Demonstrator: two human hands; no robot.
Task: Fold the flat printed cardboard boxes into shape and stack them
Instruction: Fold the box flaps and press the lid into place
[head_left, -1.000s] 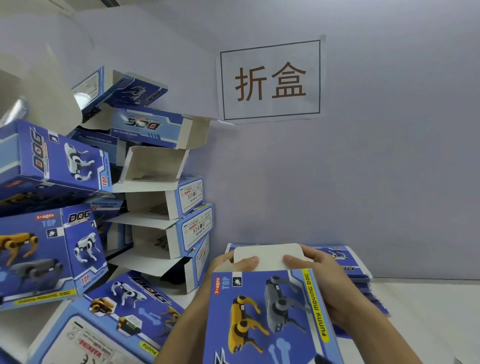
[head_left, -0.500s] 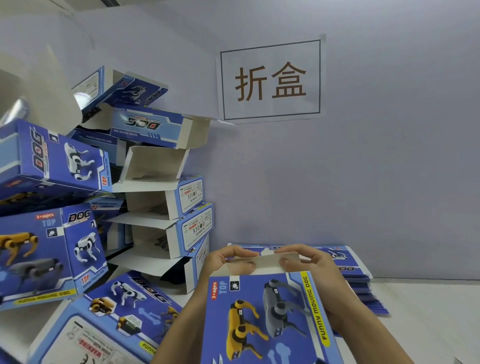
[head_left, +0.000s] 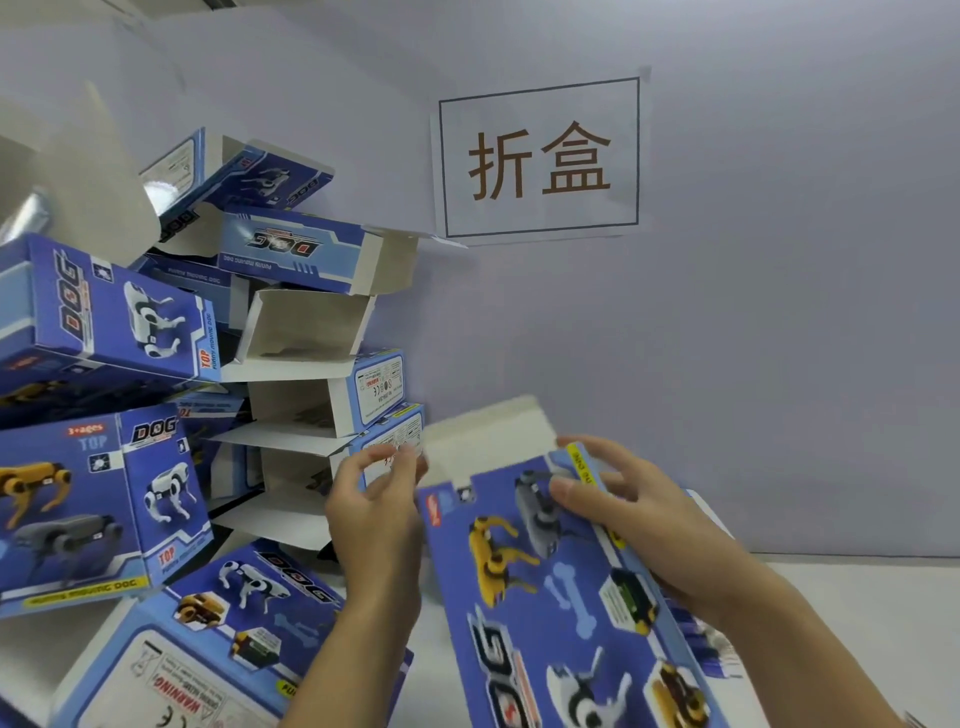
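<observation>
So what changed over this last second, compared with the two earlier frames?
The left hand let go of the box and now hovers beside it. The white end flap, earlier pressed down by both thumbs, has sprung up. The right hand still grips the box, now tilted. The stacked boxes are unchanged.

You face a plain pale lilac wall bearing a taped white paper sign with brown characters, above a white bench

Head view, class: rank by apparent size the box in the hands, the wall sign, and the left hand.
1. Box in the hands, nearest the camera, which inflates it.
2. Wall sign.
3. Left hand.
</observation>
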